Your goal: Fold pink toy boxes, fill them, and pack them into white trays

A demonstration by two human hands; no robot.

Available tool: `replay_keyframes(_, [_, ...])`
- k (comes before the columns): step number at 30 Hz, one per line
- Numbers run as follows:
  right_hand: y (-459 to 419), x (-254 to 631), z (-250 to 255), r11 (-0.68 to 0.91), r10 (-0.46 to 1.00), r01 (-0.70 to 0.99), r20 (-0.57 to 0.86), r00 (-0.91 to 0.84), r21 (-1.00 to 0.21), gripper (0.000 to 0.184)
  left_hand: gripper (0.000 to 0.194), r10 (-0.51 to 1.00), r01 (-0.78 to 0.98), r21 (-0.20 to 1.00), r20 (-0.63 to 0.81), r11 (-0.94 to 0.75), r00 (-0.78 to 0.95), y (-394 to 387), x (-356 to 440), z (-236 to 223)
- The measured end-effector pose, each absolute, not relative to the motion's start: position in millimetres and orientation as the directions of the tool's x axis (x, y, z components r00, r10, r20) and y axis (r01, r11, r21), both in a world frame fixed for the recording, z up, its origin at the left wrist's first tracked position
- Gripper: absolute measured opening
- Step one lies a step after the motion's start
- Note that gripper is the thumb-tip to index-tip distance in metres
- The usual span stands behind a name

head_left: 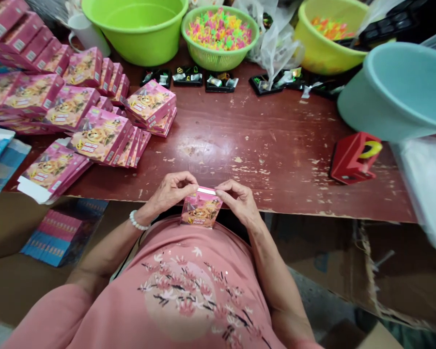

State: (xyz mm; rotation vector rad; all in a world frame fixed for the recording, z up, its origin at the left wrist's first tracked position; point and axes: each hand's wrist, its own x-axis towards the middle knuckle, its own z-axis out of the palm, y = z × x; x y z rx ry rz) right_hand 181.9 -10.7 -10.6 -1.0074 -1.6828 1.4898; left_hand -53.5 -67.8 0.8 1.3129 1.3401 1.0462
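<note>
Two hands, the left point(172, 191) and the right point(240, 198), meet at the lower centre of the frame on one pink box point(201, 211), the fingers of each pinching an upper corner while its lower part shows past the front edge of the bench point(218, 140), close to the shirt point(189, 281). With only those two corners gripped, a slack pinch on either side could probably let it tip or drop below the bench, since nothing visible bears it from underneath. Uneven pressure might also crease the card or skew the white strip point(206, 191) along its top, which looks like a flap edge. At the left of the frame, a carton with a white flap point(51, 169) lies right at the bench's front edge, so a wide sweep of the left arm point(109, 247) could knock it off. The held box has a flat pink front with a golden cartoon animal in the middle and pale lettering below; finer print is too small to read. Its sides look straight and uncrumpled; whether anything lies inside cannot be told.
</note>
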Motion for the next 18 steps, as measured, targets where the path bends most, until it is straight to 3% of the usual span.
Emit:
replay_keyframes(4, [-16.5, 190.8, -18.9, 0.165, 0.868, 0.132, 0.081, -0.49, -0.977, 0.026, 0.021, 0.991, 0.317, 0.942, 0.075, -0.108, 0.114, -70.9, -55.8, 1.5])
replay_keyframes(8, [-32.4, 189.8, -31.9, 0.347, 0.876, 0.251, 0.216, -0.432, -0.904, 0.016, 0.018, 0.955, 0.367, 0.892, 0.187, -0.263, 0.23, -79.1, -58.5, -0.6])
replay_keyframes(10, [-40.2, 186.3, -34.3, 0.416, 0.868, 0.303, 0.275, -0.414, -0.857, 0.013, 0.017, 0.95, 0.373, 0.884, 0.201, -0.281, 0.238, -82.8, -57.3, -5.1])
replay_keyframes(13, [-34.2, 195.3, -27.9, 0.436, 0.87, 0.32, 0.303, -0.388, -0.841, 0.013, 0.012, 0.975, 0.361, 0.906, 0.189, -0.22, 0.121, -86.2, -53.0, -14.7])
replay_keyframes(15, [-12.0, 223.6, -17.0, 0.382, 0.921, 0.368, 0.315, -0.23, -0.848, 0.017, 0.012, 0.987, 0.333, 0.929, 0.157, -0.162, 0.042, -87.1, -50.6, -20.2])
replay_keyframes(18, [40.8, 301.8, 4.7, 0.216, 0.899, 0.531, 0.379, 0.22, -0.82, 0.024, 0.013, 0.993, 0.289, 0.95, 0.118, -0.114, 0.004, -87.3, -49.9, -23.4])
